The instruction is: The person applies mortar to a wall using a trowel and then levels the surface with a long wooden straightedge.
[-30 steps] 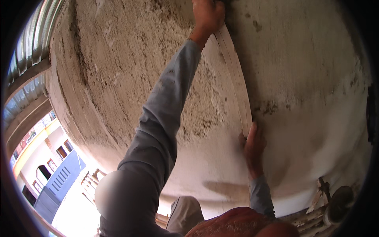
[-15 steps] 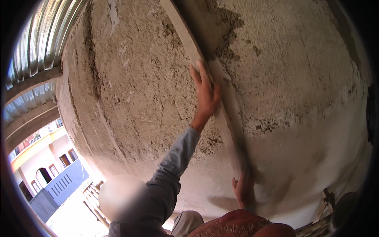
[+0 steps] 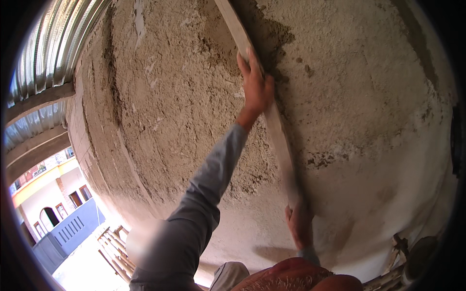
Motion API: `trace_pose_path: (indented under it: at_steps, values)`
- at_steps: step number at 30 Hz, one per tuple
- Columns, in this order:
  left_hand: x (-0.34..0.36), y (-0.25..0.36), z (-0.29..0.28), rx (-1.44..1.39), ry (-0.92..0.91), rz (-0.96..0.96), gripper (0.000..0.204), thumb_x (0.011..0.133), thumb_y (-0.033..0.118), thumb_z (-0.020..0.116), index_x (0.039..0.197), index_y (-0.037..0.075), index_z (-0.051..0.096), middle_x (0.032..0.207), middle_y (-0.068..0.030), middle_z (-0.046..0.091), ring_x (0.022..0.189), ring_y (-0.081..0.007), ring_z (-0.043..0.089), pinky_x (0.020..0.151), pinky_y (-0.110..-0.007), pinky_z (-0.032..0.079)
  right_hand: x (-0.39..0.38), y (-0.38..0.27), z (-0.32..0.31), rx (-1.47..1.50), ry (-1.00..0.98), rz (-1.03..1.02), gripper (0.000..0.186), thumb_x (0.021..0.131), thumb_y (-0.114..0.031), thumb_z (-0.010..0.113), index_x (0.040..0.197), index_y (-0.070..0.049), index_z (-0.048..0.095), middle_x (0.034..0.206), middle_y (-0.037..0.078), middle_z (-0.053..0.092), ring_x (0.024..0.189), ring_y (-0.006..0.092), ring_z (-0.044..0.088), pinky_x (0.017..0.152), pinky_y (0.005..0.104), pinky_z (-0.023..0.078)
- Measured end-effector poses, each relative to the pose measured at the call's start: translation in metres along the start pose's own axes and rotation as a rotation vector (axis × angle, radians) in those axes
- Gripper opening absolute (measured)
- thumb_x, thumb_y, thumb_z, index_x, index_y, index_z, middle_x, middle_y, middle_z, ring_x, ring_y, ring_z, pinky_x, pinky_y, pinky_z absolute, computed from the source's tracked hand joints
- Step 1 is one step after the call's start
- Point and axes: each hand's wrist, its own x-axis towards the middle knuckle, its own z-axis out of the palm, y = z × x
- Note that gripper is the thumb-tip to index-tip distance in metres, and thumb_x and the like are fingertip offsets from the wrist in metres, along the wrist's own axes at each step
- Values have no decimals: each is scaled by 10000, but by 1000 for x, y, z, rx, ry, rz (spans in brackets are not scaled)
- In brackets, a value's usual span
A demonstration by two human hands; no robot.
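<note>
A long straight wooden board lies at a slant against a wall coated in rough, grey-brown plaster. My left hand grips it at the upper part, fingers over its left edge and thumb towards the right. Lower down, my right hand is closed around the board near its bottom end; that end is partly blurred. A dark, damp-looking patch of plaster shows beside the board's top. Right of the board the plaster looks flatter than on the left.
Corrugated metal sheeting and beams stand at upper left. Below them, outside, are a building and a blue-grey gate. Wooden poles stand at lower left. A dark rounded object sits at lower right.
My left hand has moved upward, and the board's upper part has shifted right. My right hand has stayed nearly in place, with more of its sleeve showing.
</note>
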Motion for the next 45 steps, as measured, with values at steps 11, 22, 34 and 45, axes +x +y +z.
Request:
trace_pose_path:
  at_steps: [11, 22, 34, 45]
  values:
    - [81, -2, 2, -58, 87, 70, 890, 886, 130, 568, 1636, 29, 100, 1646, -372, 47, 1466, -556, 297, 1166, -479, 373, 70, -14, -24, -30, 95, -33, 734, 905, -323, 721, 1471, 23, 407, 1238, 285, 573, 991, 429, 630, 828, 514, 536]
    - [-15, -20, -11, 61, 69, 139, 956, 858, 57, 594, 1659, 92, 74, 1652, -364, -37, 1459, -590, 279, 1038, -490, 487, -6, -15, 16, -62, 36, 24, 764, 845, -306, 771, 1429, 21, 404, 1176, 263, 558, 1056, 427, 604, 885, 531, 523]
    - [124, -20, -20, 91, 103, 135, 885, 860, 47, 555, 1634, 26, 126, 1624, -406, 34, 1334, -622, 417, 1073, -511, 446, 108, -42, -40, 73, 142, -114, 720, 859, -299, 766, 1415, 13, 431, 1253, 244, 565, 1082, 412, 626, 844, 480, 568]
    - [41, -28, -19, 145, 40, 196, 937, 847, 37, 565, 1637, 21, 61, 1585, -459, 32, 1397, -659, 301, 1097, -512, 442, 38, -43, -14, 9, 28, -65, 688, 858, -265, 745, 1371, 71, 431, 1179, 268, 576, 1039, 409, 633, 825, 490, 566]
